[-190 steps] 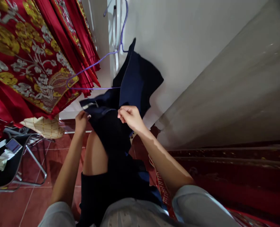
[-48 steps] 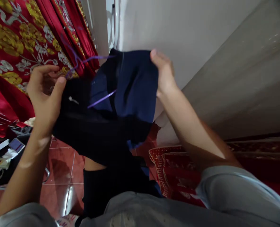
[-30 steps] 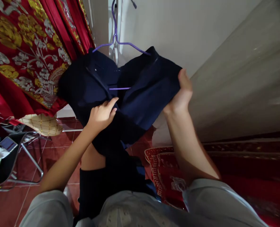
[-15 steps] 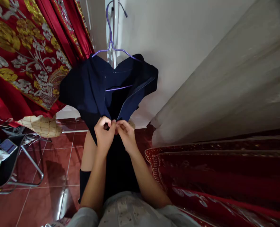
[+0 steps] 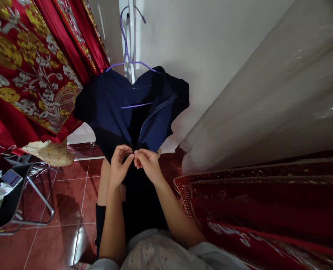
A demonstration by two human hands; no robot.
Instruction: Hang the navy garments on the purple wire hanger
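Observation:
A dark navy garment (image 5: 110, 108) with an open front hangs from a purple hanger (image 5: 127, 56), which is hooked at the white frame. Both front edges run down to where my hands meet. Pinched at the left edge, my left hand (image 5: 120, 165) has thumb and forefinger together on the cloth. My right hand (image 5: 148, 163) grips the opposite edge in the same way, its fingertips touching or nearly touching the left ones. Any button or fastener between the fingertips is too small to make out. Below the hands the cloth falls in near-black shadow.
Red cloth with gold and silver embroidery (image 5: 28, 67) hangs at left. Under it stands a black chair (image 5: 14, 206) carrying a phone (image 5: 12, 177) and papers. A pale sheer curtain (image 5: 253, 97) and dark red beaded fabric (image 5: 253, 206) fill the right side. Red tiles (image 5: 56, 217) cover the floor.
Both hands have moved slightly down and left along the front opening, still pinching the cloth. The garment's neckline has shifted, and its right front flap lies more folded over.

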